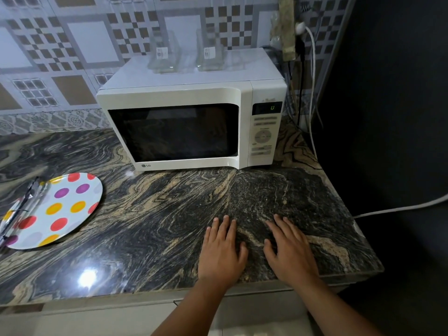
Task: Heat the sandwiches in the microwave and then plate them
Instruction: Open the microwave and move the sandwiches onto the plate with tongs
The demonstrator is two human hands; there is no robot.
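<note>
- Two hands lie flat on the marbled stone counter (150, 214) near its front edge, side by side and just apart, holding nothing.
- Far to the left of the left hand (221, 251), a spotted plate (60, 209) sits on the counter with a pair of metal tongs (21, 207) resting across its left part.
- Left hand: palm down, fingers straight and slightly spread, touching the stone.
- Beyond both hands, at the back of the counter, a white microwave (194, 93) stands with its door closed; the dark window hides whatever is inside, so no sandwiches can be seen.
- Two clear glass containers (162, 52) stand on the microwave's top.
- Right hand (291, 251): palm down, fingers spread wide, angled toward the left hand.
- Right of that hand, white cables (312, 69) hang by the dark wall.
</note>
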